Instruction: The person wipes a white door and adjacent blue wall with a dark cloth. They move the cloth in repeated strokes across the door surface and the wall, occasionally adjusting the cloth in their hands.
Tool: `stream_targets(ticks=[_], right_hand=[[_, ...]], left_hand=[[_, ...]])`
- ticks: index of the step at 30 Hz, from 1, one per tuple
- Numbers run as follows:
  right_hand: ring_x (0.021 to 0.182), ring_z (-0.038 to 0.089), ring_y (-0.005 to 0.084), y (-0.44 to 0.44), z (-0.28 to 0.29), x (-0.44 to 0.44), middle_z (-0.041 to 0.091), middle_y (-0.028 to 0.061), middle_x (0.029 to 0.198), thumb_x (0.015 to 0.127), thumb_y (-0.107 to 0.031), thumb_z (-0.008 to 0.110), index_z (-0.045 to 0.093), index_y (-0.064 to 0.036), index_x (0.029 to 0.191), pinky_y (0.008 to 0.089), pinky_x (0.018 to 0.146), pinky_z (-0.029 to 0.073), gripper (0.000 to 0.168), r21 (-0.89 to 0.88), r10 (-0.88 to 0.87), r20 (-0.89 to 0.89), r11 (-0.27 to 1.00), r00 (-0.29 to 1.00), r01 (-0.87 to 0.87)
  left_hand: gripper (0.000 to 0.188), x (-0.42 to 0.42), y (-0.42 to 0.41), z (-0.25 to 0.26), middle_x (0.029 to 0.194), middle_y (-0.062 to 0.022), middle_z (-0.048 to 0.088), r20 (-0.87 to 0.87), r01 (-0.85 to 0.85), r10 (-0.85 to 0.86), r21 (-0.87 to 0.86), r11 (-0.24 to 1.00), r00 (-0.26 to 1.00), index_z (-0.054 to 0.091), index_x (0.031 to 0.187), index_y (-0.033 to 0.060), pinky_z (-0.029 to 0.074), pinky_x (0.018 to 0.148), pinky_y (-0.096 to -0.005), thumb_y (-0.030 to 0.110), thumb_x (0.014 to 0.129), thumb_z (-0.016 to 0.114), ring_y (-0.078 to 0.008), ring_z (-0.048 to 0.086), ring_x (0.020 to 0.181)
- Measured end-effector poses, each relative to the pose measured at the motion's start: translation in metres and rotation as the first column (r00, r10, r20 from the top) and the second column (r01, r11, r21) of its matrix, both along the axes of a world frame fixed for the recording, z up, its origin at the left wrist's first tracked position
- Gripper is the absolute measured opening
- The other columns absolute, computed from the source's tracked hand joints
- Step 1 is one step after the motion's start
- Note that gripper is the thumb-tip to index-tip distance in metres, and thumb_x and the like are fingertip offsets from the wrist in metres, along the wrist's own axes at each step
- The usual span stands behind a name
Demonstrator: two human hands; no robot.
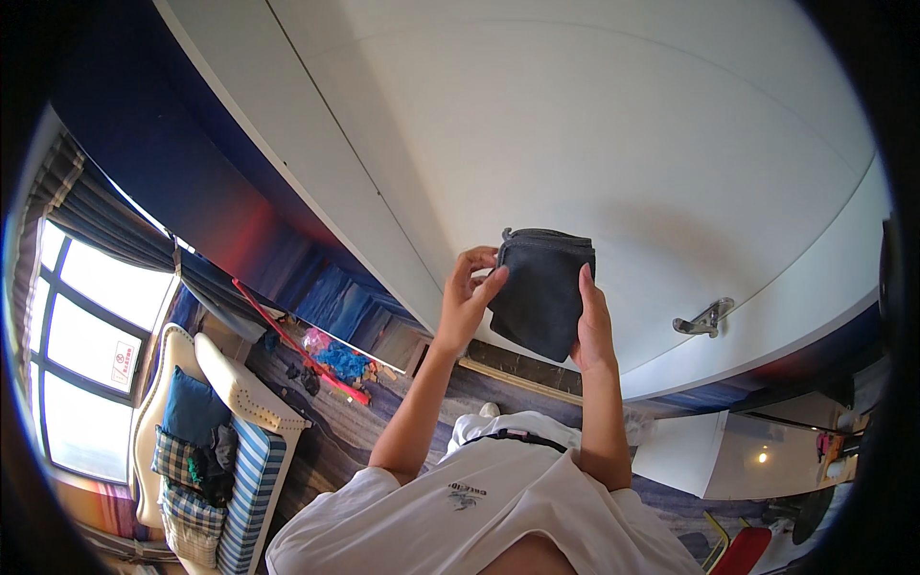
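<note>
A folded dark grey cloth [543,291] is held up in front of a white door [647,144]. My left hand [471,291] grips its left edge, thumb on the near face and fingers curled at the side. Along the right edge, my right hand [595,316] holds it with the thumb pointing up; most of those fingers are hidden behind the cloth. A small loop stands out at the cloth's top left corner. The metal door handle [704,318] is to the right of my right hand, apart from it.
A cream sofa [277,413] with cushions stands by the window at the left. On the carpet lie a long red pole [309,348] and a blue heap [343,359] among scraps. At the lower right are a white cabinet [679,449] and a red chair [744,552].
</note>
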State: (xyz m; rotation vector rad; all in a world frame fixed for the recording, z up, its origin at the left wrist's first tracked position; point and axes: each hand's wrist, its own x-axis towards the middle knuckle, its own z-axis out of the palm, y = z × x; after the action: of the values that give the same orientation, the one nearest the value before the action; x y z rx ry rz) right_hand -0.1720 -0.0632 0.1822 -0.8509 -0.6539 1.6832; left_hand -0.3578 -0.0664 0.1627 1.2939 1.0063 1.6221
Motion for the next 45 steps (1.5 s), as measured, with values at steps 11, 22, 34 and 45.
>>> stream_targets(ticks=[11, 22, 34, 45], right_hand=[[0.107, 0.060, 0.0190, 0.007, -0.011, 0.002, 0.056, 0.0141, 0.121, 0.092, -0.053, 0.057, 0.043, 0.004, 0.128, 0.0331, 0.089, 0.051, 0.069, 0.016, 0.022, 0.000, 1.000, 1.000, -0.022], [0.104, 0.064, 0.0211, 0.010, -0.004, 0.004, 0.059, 0.0133, 0.121, 0.091, -0.060, 0.052, 0.044, 0.002, 0.129, 0.0348, 0.088, 0.054, 0.073, -0.008, -0.032, -0.060, 0.999, 0.998, 0.032], [0.106, 0.064, 0.0219, 0.010, 0.003, 0.011, 0.062, 0.0103, 0.123, 0.092, -0.057, 0.053, 0.050, -0.002, 0.131, 0.0361, 0.092, 0.053, 0.068, -0.081, -0.019, -0.233, 0.997, 0.972, 0.000], [0.106, 0.063, 0.0216, 0.009, 0.001, 0.008, 0.062, 0.0102, 0.122, 0.092, -0.056, 0.053, 0.052, -0.004, 0.128, 0.0366, 0.090, 0.054, 0.063, -0.105, 0.049, -0.305, 0.991, 0.951, -0.085]], left_hand=[[0.037, -0.006, -0.033, -0.019, 0.106, -0.0056, 0.055, -0.589, -0.144, 0.076, -0.069, 0.987, 0.804, 0.060, 0.108, 0.0074, 0.044, 0.077, -0.0304, 0.027, 0.082, 0.076, -0.0179, 0.053, 0.093], [0.039, 0.014, -0.034, -0.024, 0.092, 0.0000, 0.052, -0.295, -0.140, 0.122, -0.040, 0.989, 0.948, 0.049, 0.113, 0.0039, 0.039, 0.068, -0.0223, 0.015, 0.085, 0.074, -0.0080, 0.049, 0.080], [0.029, 0.020, -0.028, -0.025, 0.080, 0.0009, 0.057, -0.172, -0.076, 0.050, -0.148, 0.986, 0.984, 0.046, 0.111, 0.0051, 0.039, 0.068, -0.0232, 0.004, 0.090, 0.066, -0.0071, 0.049, 0.078], [0.051, 0.024, -0.004, -0.010, 0.086, -0.0082, 0.061, -0.294, -0.196, 0.212, 0.086, 0.977, 0.932, 0.050, 0.117, -0.0008, 0.044, 0.074, -0.0261, 0.026, 0.083, 0.076, -0.0126, 0.054, 0.077]])
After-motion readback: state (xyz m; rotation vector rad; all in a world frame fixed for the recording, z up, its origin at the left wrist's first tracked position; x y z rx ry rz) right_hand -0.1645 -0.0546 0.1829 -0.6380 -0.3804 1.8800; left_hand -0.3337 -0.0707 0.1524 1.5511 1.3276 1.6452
